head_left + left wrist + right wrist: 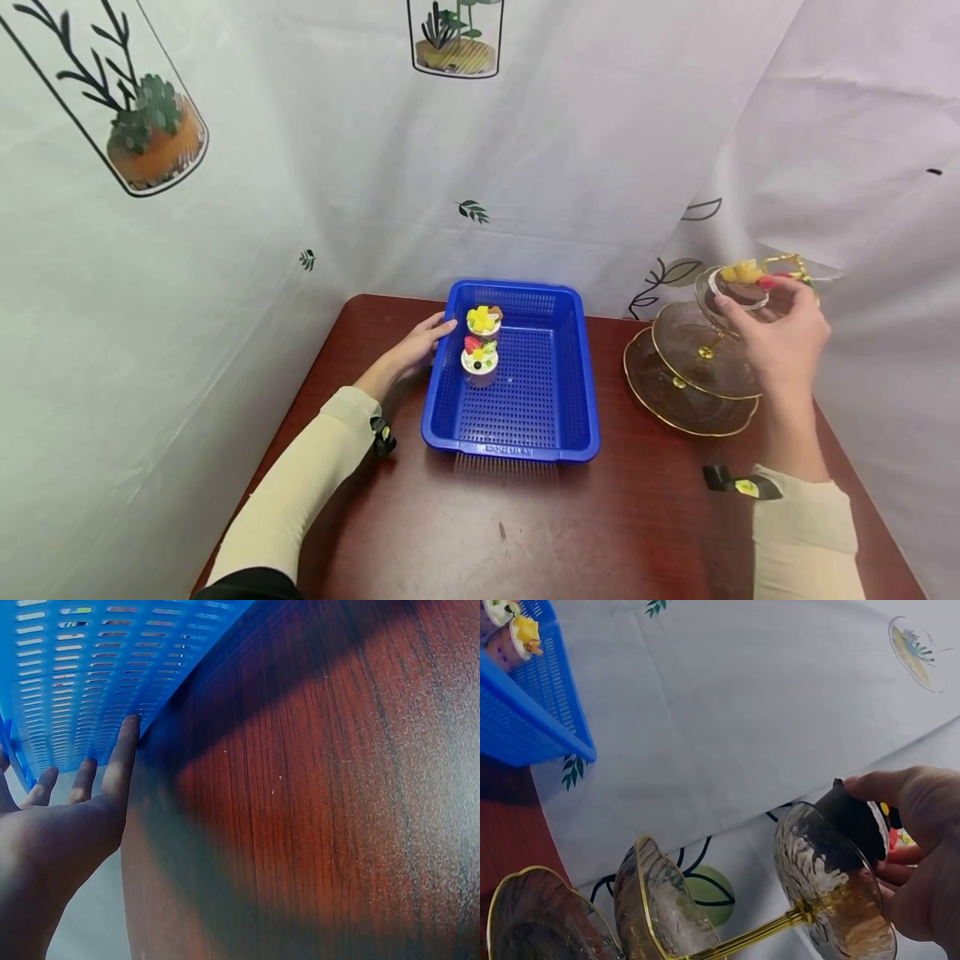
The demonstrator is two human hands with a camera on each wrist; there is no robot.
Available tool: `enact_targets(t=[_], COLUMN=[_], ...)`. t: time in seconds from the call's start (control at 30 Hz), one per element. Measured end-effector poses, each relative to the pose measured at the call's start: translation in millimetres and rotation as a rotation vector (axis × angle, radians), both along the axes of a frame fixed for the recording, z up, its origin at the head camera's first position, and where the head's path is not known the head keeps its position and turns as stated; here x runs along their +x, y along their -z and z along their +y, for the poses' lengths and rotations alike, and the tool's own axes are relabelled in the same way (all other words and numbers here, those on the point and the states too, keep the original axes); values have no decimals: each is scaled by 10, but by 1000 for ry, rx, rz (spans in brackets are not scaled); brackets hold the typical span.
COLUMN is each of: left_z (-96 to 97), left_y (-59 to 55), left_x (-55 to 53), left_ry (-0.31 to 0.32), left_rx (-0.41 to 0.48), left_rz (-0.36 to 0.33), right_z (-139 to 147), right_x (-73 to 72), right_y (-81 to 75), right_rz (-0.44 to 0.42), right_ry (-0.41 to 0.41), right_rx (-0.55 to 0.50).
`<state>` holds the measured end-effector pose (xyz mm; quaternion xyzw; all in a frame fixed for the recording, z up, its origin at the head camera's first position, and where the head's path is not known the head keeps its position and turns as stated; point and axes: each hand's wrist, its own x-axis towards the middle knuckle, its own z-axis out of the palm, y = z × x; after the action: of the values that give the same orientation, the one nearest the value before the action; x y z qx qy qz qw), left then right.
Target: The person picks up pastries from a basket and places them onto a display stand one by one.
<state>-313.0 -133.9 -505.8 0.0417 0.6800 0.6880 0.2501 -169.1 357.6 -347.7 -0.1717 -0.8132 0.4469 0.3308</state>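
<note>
While the left hand point(415, 346) is resting extended fingers on the basket's point(589, 396) left side, the right hand point(787, 333) is pinching a dessert cup point(741, 289) at the stand's point(681, 337) top, right of the basket, a step likely needing a level grip.

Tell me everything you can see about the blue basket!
The blue basket looks like plastic: a rectangular tub with slotted walls, a meshlike floor and a solid rim. It stands upright on the reddish-brown table, its open top facing up. Two dessert cups sit inside, towards its left side. The person's left grip touches that side from outside, near the rim.
</note>
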Motion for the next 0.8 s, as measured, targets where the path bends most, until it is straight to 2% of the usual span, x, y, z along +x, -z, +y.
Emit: enact_targets(t=[0.17, 0.37, 0.5, 0.63, 0.8], left_z=[1, 6, 12, 16, 10], left_y=[4, 11, 15, 15, 15], left_x=[5, 9, 9, 10, 5], left_ry=[-8, -20, -22, -22, -13], left_rx=[-2, 1, 6, 14, 12], left_rz=[-3, -7, -11, -15, -3], right_z=[-20, -56, -62, -62, -66], right_x=[0, 1, 9, 15, 14], right_y=[35, 75, 100, 114, 109], right_rz=[-8, -2, 32, 43, -4], right_ry=[39, 86, 100, 113, 133], right_rx=[43, 180, 250, 259, 262])
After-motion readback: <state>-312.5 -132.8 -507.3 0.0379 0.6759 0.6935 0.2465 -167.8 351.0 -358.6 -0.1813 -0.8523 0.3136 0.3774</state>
